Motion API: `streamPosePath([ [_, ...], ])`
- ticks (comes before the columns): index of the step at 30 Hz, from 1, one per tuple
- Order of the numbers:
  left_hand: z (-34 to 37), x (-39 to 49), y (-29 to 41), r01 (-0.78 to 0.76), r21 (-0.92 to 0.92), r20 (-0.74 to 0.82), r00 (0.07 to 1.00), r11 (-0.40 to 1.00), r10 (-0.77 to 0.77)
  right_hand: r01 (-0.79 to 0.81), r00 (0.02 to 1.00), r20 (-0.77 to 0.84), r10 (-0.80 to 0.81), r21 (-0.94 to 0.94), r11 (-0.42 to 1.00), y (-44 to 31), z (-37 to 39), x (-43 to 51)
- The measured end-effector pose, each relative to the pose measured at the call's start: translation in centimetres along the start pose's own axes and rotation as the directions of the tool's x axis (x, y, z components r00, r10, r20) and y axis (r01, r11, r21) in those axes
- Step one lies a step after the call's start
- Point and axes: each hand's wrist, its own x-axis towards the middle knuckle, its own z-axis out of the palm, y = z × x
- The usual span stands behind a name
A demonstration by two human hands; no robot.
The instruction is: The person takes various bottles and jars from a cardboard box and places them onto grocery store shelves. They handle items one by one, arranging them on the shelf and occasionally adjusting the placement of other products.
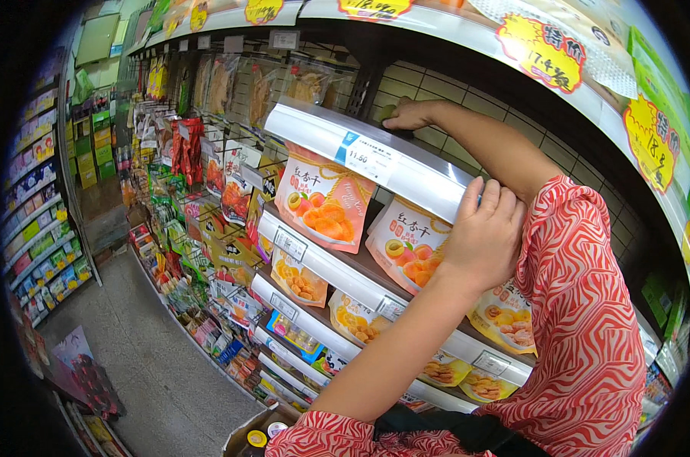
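Observation:
My left hand point(487, 234) rests at the white front rail of an upper shelf point(419, 168), its fingers curled over the rail. A bit of blue shows beside those fingers. Farther back, over the same shelf, my right hand point(409, 114) reaches towards the wire grid back panel, fingers bent. Something small and greenish is at its fingertips; whether it is held is unclear. A price label point(367, 155) sits on the rail. Below stand pouches of dried apricots point(325, 200), another pouch point(410, 245) partly behind my left hand.
A higher shelf rail point(470, 43) with yellow price tags arches above my arms. Bagged snacks point(239, 185) hang on hooks at the left. Lower shelves hold more pouches point(299, 277). An open carton point(236, 437) with capped containers is at the bottom. Grey aisle floor point(167, 365) runs along the left.

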Motion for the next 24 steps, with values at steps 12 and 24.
streamPosePath([
  [12, 0.0, 0.5, 0.6, 0.025, -0.031, -0.004, 1.0, 0.999, -0.025, -0.317, 0.932, 0.276, 0.233, 0.316, 0.894, 3.5, 1.2, -2.9],
  [24, 0.0, 1.1, 1.2, -0.045, 0.129, 0.07, 0.997, 0.991, 0.036, -0.644, 0.763, 0.338, 0.551, 0.475, 0.6, 20.0, 14.5, -35.4],
])
